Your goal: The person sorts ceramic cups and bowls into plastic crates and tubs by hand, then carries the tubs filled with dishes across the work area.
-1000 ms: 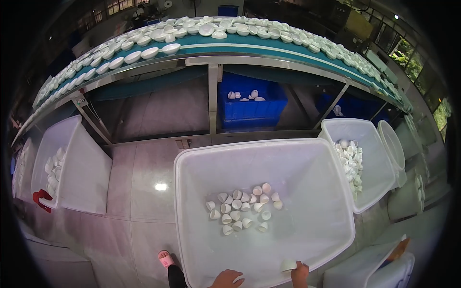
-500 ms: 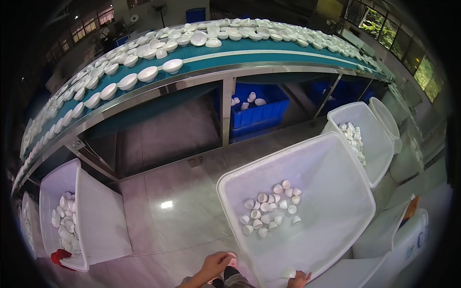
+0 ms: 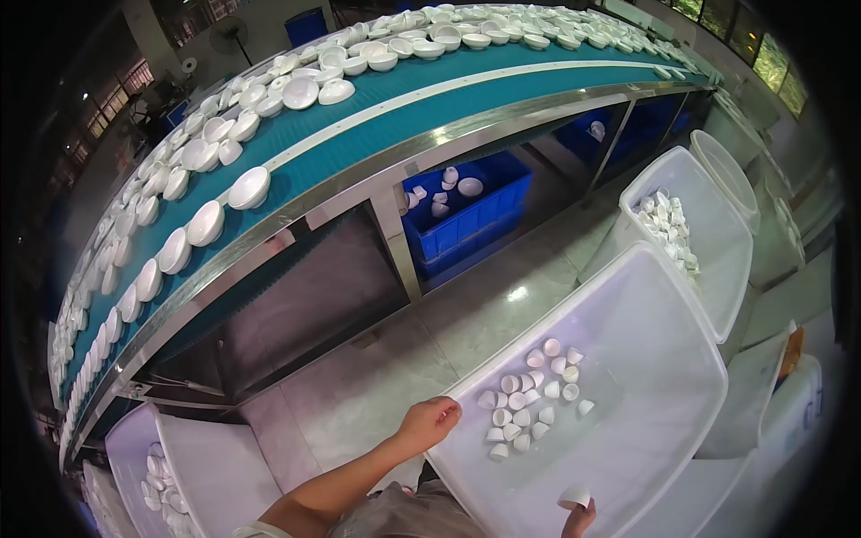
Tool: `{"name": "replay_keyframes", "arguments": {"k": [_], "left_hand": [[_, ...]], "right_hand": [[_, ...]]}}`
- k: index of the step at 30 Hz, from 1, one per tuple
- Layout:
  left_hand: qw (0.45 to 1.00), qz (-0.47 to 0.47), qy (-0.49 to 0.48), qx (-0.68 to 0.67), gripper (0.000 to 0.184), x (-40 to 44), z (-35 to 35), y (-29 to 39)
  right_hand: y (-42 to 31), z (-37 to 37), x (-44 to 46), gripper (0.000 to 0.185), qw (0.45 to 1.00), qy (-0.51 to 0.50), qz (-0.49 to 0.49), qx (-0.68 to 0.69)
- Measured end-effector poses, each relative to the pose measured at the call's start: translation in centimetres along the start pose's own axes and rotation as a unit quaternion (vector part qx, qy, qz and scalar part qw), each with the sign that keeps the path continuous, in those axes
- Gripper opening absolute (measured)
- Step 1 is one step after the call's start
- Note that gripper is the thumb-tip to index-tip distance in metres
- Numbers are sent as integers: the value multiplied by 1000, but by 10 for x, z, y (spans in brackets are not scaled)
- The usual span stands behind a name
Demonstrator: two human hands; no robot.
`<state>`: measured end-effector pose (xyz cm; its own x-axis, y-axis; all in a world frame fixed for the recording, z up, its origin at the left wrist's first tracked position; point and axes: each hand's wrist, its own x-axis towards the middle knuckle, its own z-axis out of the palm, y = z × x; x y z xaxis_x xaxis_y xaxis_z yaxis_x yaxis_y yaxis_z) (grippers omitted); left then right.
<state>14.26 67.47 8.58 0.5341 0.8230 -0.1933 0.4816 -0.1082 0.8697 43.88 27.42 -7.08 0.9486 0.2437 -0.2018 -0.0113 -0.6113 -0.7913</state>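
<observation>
Inside a large white rectangular plastic bin (image 3: pixel 659 314) lie scattered cups. At its rim is the curled left hand (image 3: pixel 429 425); whether it grips, I cannot tell. The right hand (image 3: pixel 578 520) grips a rounded white cup (image 3: pixel 574 495), nearer than the scattered cups (image 3: pixel 522 418), which lie forward-left.

We see a smooth cup (image 3: pixel 574 496), a smooth plastic bin (image 3: pixel 637 439), glossy bowls (image 3: pixel 249 187), shiny metal frame (image 3: pixel 439 135) and glossy floor (image 3: pixel 480 327).

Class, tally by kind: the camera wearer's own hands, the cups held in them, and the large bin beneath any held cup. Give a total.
Left hand and right hand: 2
White cup, held in the right hand: 1
Large bin: 1
Total: 4
</observation>
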Motion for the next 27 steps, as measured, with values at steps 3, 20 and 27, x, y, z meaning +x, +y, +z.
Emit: {"name": "replay_keyframes", "arguments": {"k": [3, 20, 27], "left_hand": [[1000, -9, -11, -8, 23, 64, -9, -12], [887, -178, 146, 399, 58, 648, -49, -251], [869, -142, 32, 473, 31, 712, -25, -299]], "right_hand": [[-111, 104, 7, 13, 982, -82, -78, 150], [-336, 464, 79, 20, 995, 51, -87, -28], [-336, 469, 106, 25, 985, 87, -80, -125]]}}
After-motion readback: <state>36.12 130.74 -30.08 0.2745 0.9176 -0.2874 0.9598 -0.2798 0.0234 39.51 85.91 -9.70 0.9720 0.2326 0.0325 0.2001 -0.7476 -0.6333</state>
